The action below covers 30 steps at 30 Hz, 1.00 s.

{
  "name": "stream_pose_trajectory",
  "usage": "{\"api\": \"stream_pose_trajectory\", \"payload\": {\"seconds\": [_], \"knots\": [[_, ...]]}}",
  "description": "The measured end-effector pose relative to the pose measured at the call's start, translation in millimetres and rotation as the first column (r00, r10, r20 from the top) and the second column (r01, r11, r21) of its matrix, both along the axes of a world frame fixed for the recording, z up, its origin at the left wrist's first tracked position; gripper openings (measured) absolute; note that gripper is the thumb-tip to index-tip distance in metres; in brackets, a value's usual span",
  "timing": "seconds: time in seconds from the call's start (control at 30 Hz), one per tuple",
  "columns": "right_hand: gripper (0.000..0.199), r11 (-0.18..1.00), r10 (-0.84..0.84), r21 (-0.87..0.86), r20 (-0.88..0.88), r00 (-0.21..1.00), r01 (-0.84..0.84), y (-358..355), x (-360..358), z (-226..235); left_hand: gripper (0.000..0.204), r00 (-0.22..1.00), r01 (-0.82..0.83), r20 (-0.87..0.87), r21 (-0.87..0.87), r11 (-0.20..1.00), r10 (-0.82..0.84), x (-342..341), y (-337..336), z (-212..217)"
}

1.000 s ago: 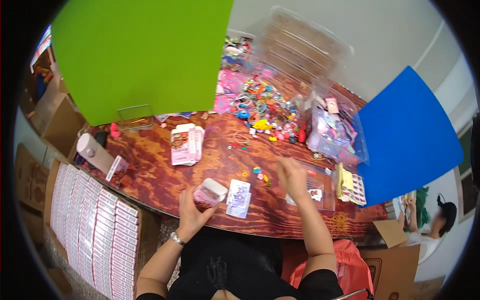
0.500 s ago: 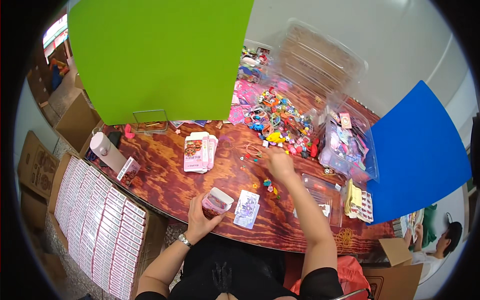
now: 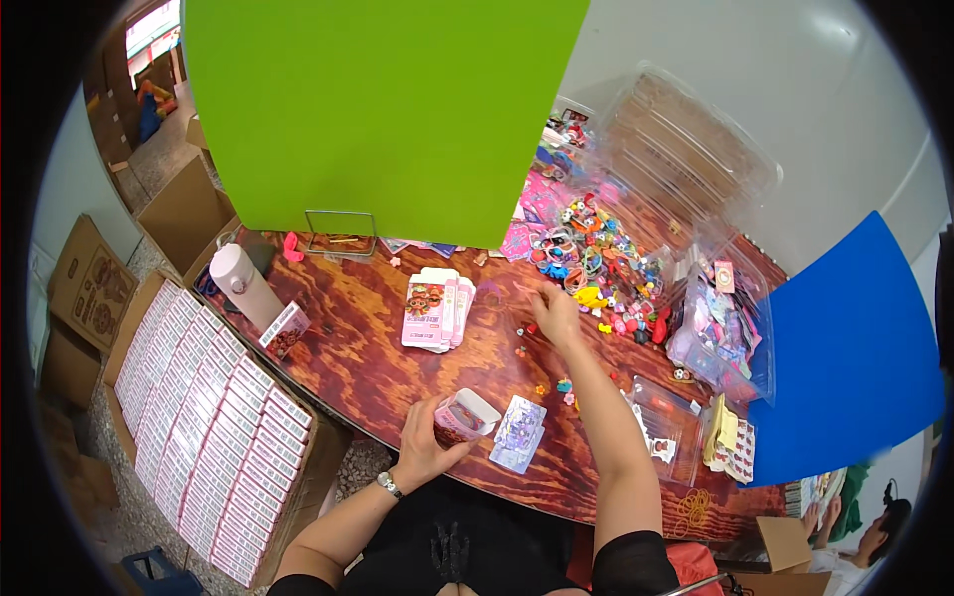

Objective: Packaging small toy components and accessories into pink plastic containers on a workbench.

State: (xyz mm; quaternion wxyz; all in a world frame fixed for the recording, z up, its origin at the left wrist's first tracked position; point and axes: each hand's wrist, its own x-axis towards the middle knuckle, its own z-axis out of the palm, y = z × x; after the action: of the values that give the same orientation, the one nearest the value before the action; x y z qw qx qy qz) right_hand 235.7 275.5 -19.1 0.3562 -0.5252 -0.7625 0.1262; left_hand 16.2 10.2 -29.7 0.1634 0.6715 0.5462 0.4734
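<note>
My left hand (image 3: 425, 443) is closed around a small pink printed box (image 3: 465, 417), its top flap standing open, at the table's near edge. Just right of the box lie a few overlapping pale purple cards (image 3: 518, 434). My right hand (image 3: 557, 318) reaches to mid-table with its fingertips pinched together; a thin pinkish bit shows by them, too small to name. Tiny coloured trinkets (image 3: 564, 387) lie beside my right forearm. Beyond this hand spreads a heap of colourful hair ties and charms (image 3: 601, 253). Flattened pink boxes (image 3: 427, 313) are stacked left of it.
A clear bin of small packets (image 3: 720, 328) and a blue board (image 3: 845, 368) stand right. A green board (image 3: 378, 109) rises at the back. A pink bottle (image 3: 243, 283) is at left, above a carton of packed boxes (image 3: 209, 427). Another person sits far right.
The view has turned, so the scene sits farther right. My right hand has drawn back left over the spot where a loose orange band lay. My left hand keeps its hold on the box.
</note>
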Motion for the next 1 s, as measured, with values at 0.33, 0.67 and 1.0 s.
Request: {"api": "stream_pose_trajectory", "payload": {"seconds": [0.33, 0.67, 1.0], "knots": [[0.04, 0.997, 0.071, -0.046, 0.305, 0.95, -0.06, 13, -74, -12, 0.079, 1.0, -0.021, 0.002, 0.012, 1.0, 0.021, -3, -3, 0], [0.026, 1.0, 0.0, 0.023, 0.275, 0.961, -0.007, 23, -60, -27, 0.079, 1.0, -0.02, 0.019, 0.03, 0.999, 0.02, 1, -1, 1], [0.022, 0.954, 0.295, -0.003, 0.186, 0.937, -0.3, -54, -31, 86, 0.084, 0.995, -0.074, 0.054, -0.084, 0.994, 0.079, -3, 1, 13]]}}
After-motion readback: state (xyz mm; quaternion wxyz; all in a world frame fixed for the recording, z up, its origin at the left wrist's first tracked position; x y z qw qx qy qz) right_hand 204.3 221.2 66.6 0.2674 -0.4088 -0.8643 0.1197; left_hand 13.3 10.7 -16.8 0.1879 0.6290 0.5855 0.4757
